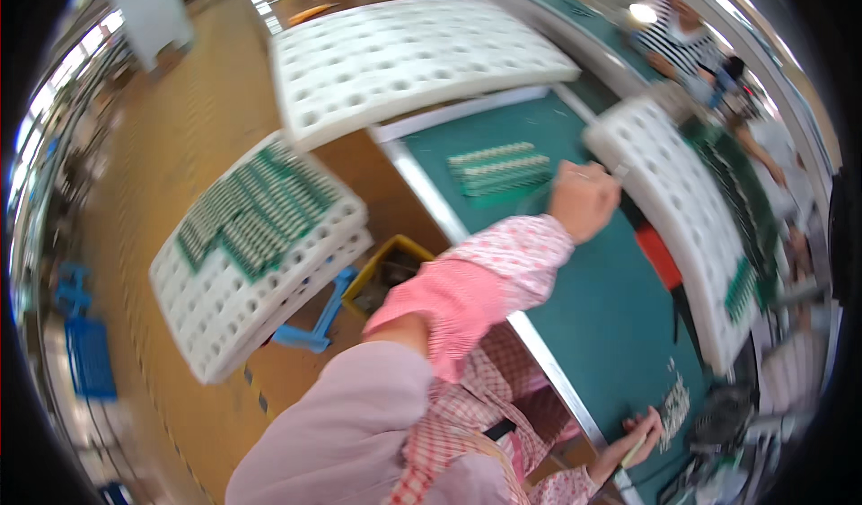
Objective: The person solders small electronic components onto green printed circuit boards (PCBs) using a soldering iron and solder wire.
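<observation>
My left hand point(584, 202) is reached out over the green work mat point(584, 316), its fingers closed. Something small and pale shows at its fingertips, too blurred to name. Beside it lies a group of green circuit boards point(499, 171) set with rows of pale parts. Low at the right, my right hand point(636, 440) is closed round a thin pale stick-like piece point(634, 454). Right by those fingers is a loose pile of small whitish parts point(673, 413) on the mat.
A white foam tray point(211, 321) on the left bears many green boards. Other holed foam trays lie at the back point(413, 56) and right point(673, 209). A red object point(658, 255) sits beside the right tray. Below are a yellow bin point(361, 291) and blue stool point(305, 336). Co-workers sit across.
</observation>
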A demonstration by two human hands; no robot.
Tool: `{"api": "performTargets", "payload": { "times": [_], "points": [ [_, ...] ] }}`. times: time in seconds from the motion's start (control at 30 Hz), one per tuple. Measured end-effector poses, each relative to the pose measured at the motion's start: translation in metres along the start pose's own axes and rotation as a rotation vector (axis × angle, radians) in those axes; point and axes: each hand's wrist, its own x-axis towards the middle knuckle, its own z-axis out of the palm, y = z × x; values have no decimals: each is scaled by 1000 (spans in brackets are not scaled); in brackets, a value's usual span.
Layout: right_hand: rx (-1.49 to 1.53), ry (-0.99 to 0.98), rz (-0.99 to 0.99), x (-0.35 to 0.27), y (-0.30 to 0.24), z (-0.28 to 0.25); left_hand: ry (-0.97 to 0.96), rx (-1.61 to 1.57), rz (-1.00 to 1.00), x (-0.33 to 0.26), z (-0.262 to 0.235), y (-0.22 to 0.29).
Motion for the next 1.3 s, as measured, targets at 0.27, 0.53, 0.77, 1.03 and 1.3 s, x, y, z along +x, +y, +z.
{"api": "performTargets", "payload": {
  "times": [0.27, 0.53, 0.77, 1.03, 1.3],
  "points": [
    [57, -3, 52, -4, -26, 12, 10, -46, 26, 9, -1, -7],
    [139, -13, -7, -6, -20, 8, -276, 633, 289, 19, -54, 12],
    [169, 25, -162, -5, -28, -5, -504, 738, -141, -4, -121, -100],
    [323, 127, 67, -17, -24, -44, -657, 530, -131, -8, -102, -60],
    [237, 700, 27, 34, 8, -163, -583, 487, 275, 3, -108, -16]
  ]
}}
